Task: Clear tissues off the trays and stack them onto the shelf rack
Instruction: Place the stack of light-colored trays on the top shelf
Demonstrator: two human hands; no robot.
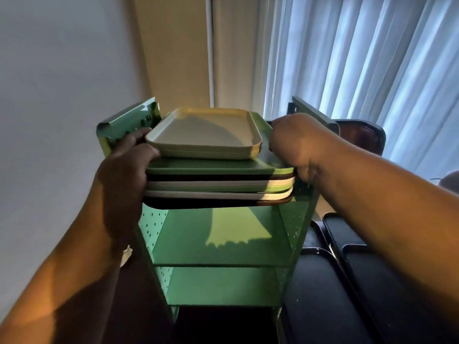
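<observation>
Fingers of the left hand [126, 157] were curled round the left edge of a stack of trays [218, 184], thumb lying on the upper rim, while the right hand [294, 145] gripped the stack's right edge with its fingers wrapped under and hidden from view. Between the two grips sat the stack: a pale cream tray [203, 135] on top, smaller than the green one beneath it, then dark and light trays in alternating layers. No tissue showed on the top tray; the lower ones were covered, so their state could not be told.

Just beyond the fingers stood the green shelf rack [221, 234], and the stack was held at the level of its top shelf, apparently part way in between the perforated side walls. Below the hands, two lower shelves held nothing visible. By my reading, clearing looked finished and stacking was in its last stretch: the stack only needed seating fully on the rack. Right of the right hand lay dark cushioned seats [347, 281].
</observation>
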